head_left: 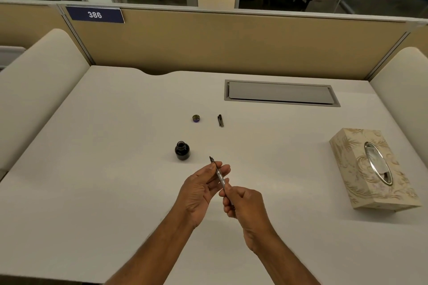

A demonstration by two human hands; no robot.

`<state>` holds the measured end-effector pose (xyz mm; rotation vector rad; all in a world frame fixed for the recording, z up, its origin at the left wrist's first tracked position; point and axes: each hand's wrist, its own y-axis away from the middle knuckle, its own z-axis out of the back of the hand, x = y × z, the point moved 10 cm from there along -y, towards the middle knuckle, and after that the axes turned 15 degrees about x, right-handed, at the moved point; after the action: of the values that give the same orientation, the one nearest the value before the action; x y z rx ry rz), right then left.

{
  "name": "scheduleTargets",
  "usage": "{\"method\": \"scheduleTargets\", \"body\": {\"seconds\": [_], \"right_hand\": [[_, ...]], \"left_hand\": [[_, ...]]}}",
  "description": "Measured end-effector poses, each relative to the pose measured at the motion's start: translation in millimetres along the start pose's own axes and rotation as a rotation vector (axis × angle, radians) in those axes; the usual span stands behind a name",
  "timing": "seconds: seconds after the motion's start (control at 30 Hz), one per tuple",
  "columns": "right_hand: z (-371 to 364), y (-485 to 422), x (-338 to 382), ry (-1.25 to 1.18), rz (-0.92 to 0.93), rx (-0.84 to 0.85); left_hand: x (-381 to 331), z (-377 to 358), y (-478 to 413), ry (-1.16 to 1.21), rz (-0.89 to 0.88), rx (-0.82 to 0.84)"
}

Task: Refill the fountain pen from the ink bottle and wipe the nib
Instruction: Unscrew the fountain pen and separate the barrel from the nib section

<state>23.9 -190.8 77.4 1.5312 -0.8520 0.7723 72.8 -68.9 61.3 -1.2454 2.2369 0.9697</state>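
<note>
White table [111,146] fills most of my feed, closed off at the back by a tan partition [231,44] with dark windows above it.

At lower centre of the frame both hands meet on the fountain pen [219,174]. The left hand [200,191] pinches it between thumb and fingertips just behind the nib [211,159]. The right hand [246,206] is curled round the rear end of the barrel, fingers folded close on it. The pen is held clear of the table, slanted, with its bare nib pointing toward the upper left of the frame.

Just up and left of the nib, apart from it, the ink bottle [182,151] stands upright on the table with its mouth open and its glass dark. If it carries a label, I cannot read it from here.

Farther up lies the bottle cap [196,118], gold-rimmed. Beside it on the right lies the dark pen cap [220,120], clip showing.

Near the right edge sits a cream tissue box [342,157] with a gold leaf pattern and a silver-rimmed oval opening. A grey hatch [281,93] is set into the table at upper right of centre.

At upper left, a blue plate [95,14] on the partition reads "386" in white, the only writing I can make out.
</note>
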Motion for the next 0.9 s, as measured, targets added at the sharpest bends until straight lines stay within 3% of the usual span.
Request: {"method": "scheduleTargets", "body": {"seconds": [0.2,0.43,0.9], "right_hand": [[9,10,13,0.149,0.139,-0.146],[0,17,13,-0.093,0.068,-0.068],[4,23,-3,-0.483,0.008,-0.123]], "left_hand": [[1,-3,1,0.019,-0.003,-0.011],[-6,-15,1,0.024,-0.003,0.03],[-3,-15,5,0.011,0.02,0.036]]}}
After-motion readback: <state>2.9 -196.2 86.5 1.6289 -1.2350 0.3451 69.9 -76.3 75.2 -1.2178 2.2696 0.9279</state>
